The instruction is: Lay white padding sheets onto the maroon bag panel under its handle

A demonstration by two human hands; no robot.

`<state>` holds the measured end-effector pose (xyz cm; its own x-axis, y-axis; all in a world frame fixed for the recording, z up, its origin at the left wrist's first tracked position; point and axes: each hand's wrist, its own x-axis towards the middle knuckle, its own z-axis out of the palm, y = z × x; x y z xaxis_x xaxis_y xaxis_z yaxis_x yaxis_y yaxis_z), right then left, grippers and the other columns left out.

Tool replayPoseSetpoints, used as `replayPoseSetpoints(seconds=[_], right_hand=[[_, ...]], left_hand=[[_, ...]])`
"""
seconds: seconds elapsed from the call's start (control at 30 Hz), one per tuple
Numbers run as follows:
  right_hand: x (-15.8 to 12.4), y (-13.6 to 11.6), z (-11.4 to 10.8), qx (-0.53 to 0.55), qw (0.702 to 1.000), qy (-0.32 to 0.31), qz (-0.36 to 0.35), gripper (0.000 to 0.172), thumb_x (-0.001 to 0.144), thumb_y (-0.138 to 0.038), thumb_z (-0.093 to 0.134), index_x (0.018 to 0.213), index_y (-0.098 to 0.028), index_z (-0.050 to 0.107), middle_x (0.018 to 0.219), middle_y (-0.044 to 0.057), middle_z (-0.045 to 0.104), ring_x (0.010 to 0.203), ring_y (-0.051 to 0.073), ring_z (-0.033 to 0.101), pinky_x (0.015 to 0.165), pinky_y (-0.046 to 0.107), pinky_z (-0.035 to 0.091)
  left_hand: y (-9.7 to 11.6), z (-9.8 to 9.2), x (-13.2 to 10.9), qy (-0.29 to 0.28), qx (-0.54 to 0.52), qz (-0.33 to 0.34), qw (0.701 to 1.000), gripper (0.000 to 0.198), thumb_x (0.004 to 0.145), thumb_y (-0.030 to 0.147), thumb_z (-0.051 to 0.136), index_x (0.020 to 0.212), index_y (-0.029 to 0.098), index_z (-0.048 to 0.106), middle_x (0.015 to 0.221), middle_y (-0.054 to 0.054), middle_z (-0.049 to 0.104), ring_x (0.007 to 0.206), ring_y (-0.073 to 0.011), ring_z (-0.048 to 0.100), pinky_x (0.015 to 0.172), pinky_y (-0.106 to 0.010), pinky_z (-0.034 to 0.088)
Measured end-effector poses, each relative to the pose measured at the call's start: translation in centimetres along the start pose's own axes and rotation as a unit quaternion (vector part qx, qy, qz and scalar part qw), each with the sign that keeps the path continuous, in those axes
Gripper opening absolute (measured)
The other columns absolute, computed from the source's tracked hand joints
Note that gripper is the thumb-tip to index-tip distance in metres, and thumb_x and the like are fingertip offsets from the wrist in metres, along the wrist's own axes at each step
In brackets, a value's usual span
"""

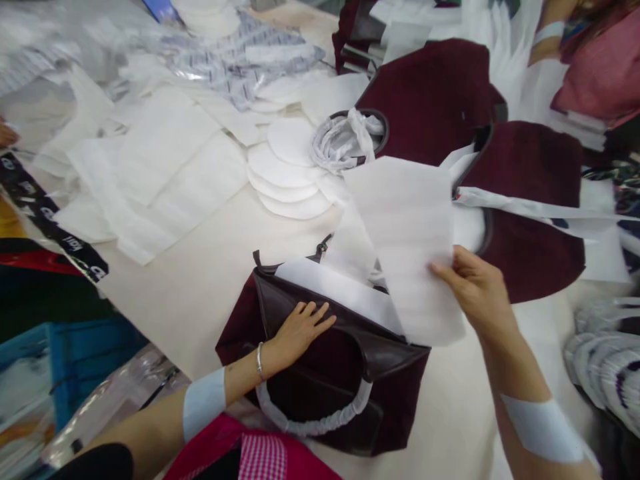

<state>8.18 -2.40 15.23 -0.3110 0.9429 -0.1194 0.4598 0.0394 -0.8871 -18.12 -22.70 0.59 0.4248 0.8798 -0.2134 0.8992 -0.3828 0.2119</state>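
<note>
A dark maroon handbag (400,400) with a brown leather top band lies on the table in front of me, its round handle (320,427) wrapped in white film. My left hand (300,333) rests on the bag's top band with its fingers spread. A white sheet (287,270) pokes out of the bag's mouth. Up at the right, my right hand (477,287) pinches the edge of a large white foam sheet (410,247) between thumb and fingers. That sheet hangs over the bag's right end and hides part of the opening.
More maroon bags (430,100) lie at the back right. White round pads (285,177) and flat white sheets (150,160) are piled at the back left. A blue crate (75,367) stands below the table's left edge. Another person's arm (550,30) shows at the top right.
</note>
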Motion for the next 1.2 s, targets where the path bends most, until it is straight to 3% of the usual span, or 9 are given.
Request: replayPoseSetpoints(seconds=[0.1, 0.17, 0.23, 0.37, 0.5, 0.63, 0.83, 1.0, 1.2], right_hand=[[2.9, 1.4, 4.4, 0.043, 0.993, -0.113, 0.008, 0.030, 0.081, -0.039, 0.063, 0.105, -0.021, 0.066, 0.093, 0.001, 0.070, 0.083, 0.018, 0.063, 0.072, 0.029, 0.053], [3.7, 2.4, 6.5, 0.020, 0.977, -0.212, 0.006, 0.028, 0.083, -0.035, 0.059, 0.104, -0.019, 0.068, 0.090, 0.001, 0.071, 0.082, 0.018, 0.063, 0.074, 0.028, 0.052], [3.6, 3.2, 8.1, -0.034, 0.962, -0.269, -0.001, 0.027, 0.084, -0.031, 0.056, 0.103, -0.020, 0.070, 0.088, 0.000, 0.072, 0.082, 0.018, 0.064, 0.075, 0.028, 0.051], [2.6, 4.4, 10.2, -0.146, 0.953, -0.264, -0.024, 0.033, 0.086, -0.025, 0.050, 0.112, -0.024, 0.070, 0.098, 0.001, 0.076, 0.092, 0.021, 0.067, 0.086, 0.033, 0.051], [2.5, 4.8, 11.3, -0.157, 0.953, -0.254, -0.048, 0.037, 0.088, -0.022, 0.046, 0.116, -0.028, 0.069, 0.112, 0.000, 0.075, 0.103, 0.023, 0.067, 0.094, 0.037, 0.049], [3.1, 4.9, 12.1, -0.167, 0.947, -0.271, -0.050, 0.036, 0.087, -0.020, 0.047, 0.114, -0.027, 0.070, 0.110, 0.001, 0.075, 0.102, 0.023, 0.068, 0.092, 0.037, 0.049], [2.9, 6.3, 13.2, -0.288, 0.911, -0.295, 0.001, 0.043, 0.084, -0.017, 0.046, 0.122, -0.023, 0.066, 0.115, 0.007, 0.073, 0.108, 0.026, 0.066, 0.096, 0.039, 0.047], [2.7, 7.1, 13.9, -0.288, 0.905, -0.312, -0.006, 0.044, 0.084, -0.018, 0.047, 0.124, -0.024, 0.065, 0.118, 0.007, 0.073, 0.109, 0.025, 0.066, 0.097, 0.038, 0.048], [2.3, 7.3, 15.0, -0.326, 0.894, -0.307, -0.026, 0.044, 0.084, -0.016, 0.046, 0.124, -0.023, 0.065, 0.115, 0.009, 0.074, 0.110, 0.028, 0.067, 0.096, 0.039, 0.050]], left_hand=[[-0.1, -0.2, 0.0, -0.002, -0.015, 0.002, 1.000, 0.059, 0.093, 0.009, 0.041, 0.146, 0.034, 0.036, 0.153, -0.007, 0.042, 0.121, -0.0272, 0.050, 0.098, -0.045, 0.040], [-0.1, -0.6, 0.2, -0.004, -0.022, 0.001, 1.000, 0.055, 0.094, 0.011, 0.042, 0.144, 0.034, 0.038, 0.152, -0.008, 0.044, 0.122, -0.0277, 0.050, 0.099, -0.046, 0.039], [-0.1, -1.0, 0.5, -0.004, -0.026, 0.002, 1.000, 0.050, 0.096, 0.014, 0.041, 0.142, 0.033, 0.041, 0.150, -0.009, 0.046, 0.122, -0.0278, 0.051, 0.099, -0.046, 0.039], [0.0, -1.5, 0.9, 0.001, -0.030, 0.006, 1.000, 0.042, 0.098, 0.017, 0.039, 0.137, 0.029, 0.046, 0.144, -0.010, 0.052, 0.122, -0.0264, 0.052, 0.099, -0.045, 0.039], [0.0, -1.9, 1.1, 0.015, -0.025, 0.011, 1.000, 0.039, 0.097, 0.017, 0.042, 0.134, 0.028, 0.048, 0.138, -0.008, 0.057, 0.120, -0.0244, 0.052, 0.097, -0.042, 0.039], [-0.1, -2.4, 1.5, 0.023, -0.011, 0.018, 1.000, 0.035, 0.098, 0.020, 0.042, 0.131, 0.027, 0.050, 0.128, -0.007, 0.062, 0.113, -0.0229, 0.054, 0.092, -0.040, 0.040], [-0.3, -2.4, 2.1, 0.040, -0.004, 0.024, 0.999, 0.023, 0.097, 0.021, 0.046, 0.118, 0.020, 0.056, 0.109, -0.006, 0.065, 0.097, -0.0216, 0.055, 0.080, -0.037, 0.041], [-0.4, -1.9, 2.3, 0.054, -0.014, 0.004, 0.998, 0.015, 0.097, 0.020, 0.047, 0.106, 0.017, 0.058, 0.093, -0.004, 0.063, 0.090, -0.0205, 0.053, 0.079, -0.037, 0.040], [-0.7, -3.4, 2.4, 0.041, -0.023, -0.042, 0.998, 0.016, 0.095, 0.014, 0.042, 0.091, 0.017, 0.057, 0.095, -0.006, 0.059, 0.088, -0.0210, 0.052, 0.076, -0.037, 0.043]])
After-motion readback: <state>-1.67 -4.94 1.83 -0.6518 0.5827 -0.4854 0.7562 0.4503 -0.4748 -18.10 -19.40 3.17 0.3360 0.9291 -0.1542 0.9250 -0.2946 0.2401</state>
